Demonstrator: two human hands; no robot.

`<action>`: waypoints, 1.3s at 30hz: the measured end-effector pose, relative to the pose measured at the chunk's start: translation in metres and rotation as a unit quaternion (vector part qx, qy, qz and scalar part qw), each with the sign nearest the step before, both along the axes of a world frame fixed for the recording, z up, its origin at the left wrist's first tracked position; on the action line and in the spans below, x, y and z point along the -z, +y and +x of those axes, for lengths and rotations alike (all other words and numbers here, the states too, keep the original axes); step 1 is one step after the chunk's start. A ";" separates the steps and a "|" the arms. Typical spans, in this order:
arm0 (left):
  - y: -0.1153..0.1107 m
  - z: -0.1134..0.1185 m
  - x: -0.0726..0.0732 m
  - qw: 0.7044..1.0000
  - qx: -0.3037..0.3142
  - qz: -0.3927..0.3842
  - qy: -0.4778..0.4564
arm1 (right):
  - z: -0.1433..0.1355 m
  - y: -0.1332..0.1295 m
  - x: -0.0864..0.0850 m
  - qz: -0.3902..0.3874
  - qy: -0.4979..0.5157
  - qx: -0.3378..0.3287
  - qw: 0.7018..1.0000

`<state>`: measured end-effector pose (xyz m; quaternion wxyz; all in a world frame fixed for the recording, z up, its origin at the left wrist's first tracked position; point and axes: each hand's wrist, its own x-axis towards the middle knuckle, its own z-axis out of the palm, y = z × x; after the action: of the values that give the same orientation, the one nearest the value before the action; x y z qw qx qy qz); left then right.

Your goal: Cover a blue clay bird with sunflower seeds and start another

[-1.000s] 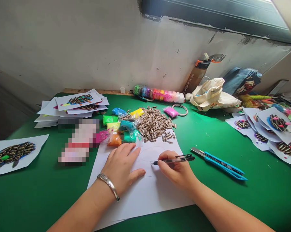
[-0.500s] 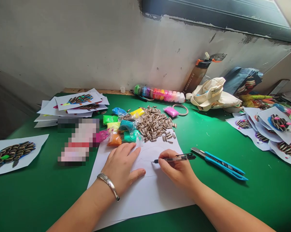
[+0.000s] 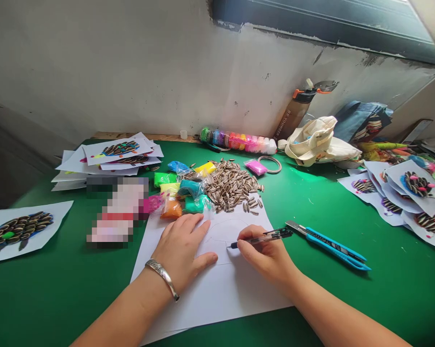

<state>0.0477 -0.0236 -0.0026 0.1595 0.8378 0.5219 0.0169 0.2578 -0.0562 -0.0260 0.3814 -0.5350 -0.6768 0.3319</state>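
A sheet of white paper (image 3: 217, 294) lies in front of me, with thin pen lines forming a curved outline in its upper half. Flat on its left side rests my left hand (image 3: 184, 246), fingers spread, a silver bangle on the wrist. In my right hand (image 3: 266, 250) is a black pen (image 3: 255, 238), pinched between thumb and fingers, its tip at the drawn lines. Striped sunflower seeds (image 3: 231, 185) are heaped at the paper's far edge. Left of them sit small bags of coloured clay (image 3: 193, 188). A blue utility knife (image 3: 329, 245) lies right of my right hand.
Seed-decorated sheets are stacked at the back left (image 3: 109, 154) and right (image 3: 390, 193); one seed picture (image 3: 22, 229) lies at the left. Along the wall are a clay pack (image 3: 239, 140), a bottle (image 3: 293, 113) and a cream cloth bag (image 3: 318, 142). A tape roll (image 3: 270, 165) lies behind.
The pen tip has shifted very slightly down along a short line on the paper, with my right hand following. My left hand stays in place.
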 end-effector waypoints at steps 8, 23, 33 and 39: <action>0.000 0.000 0.001 1.000 0.002 0.006 -0.002 | -0.001 0.001 0.000 0.018 -0.018 -0.001 1.000; 0.001 -0.001 0.002 1.000 0.001 0.010 -0.006 | -0.001 0.000 -0.002 -0.005 -0.008 0.001 1.000; 0.001 -0.001 0.003 1.000 0.003 0.011 -0.007 | 0.017 0.000 -0.007 -0.084 0.082 0.077 0.990; 0.000 -0.004 0.008 0.999 0.006 0.048 -0.019 | 0.030 -0.007 -0.003 -0.086 0.073 0.067 0.991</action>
<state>0.0441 -0.0232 -0.0108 0.1290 0.8472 0.5123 0.0566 0.2881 -0.0637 -0.0232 0.4035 -0.5842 -0.5788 0.4011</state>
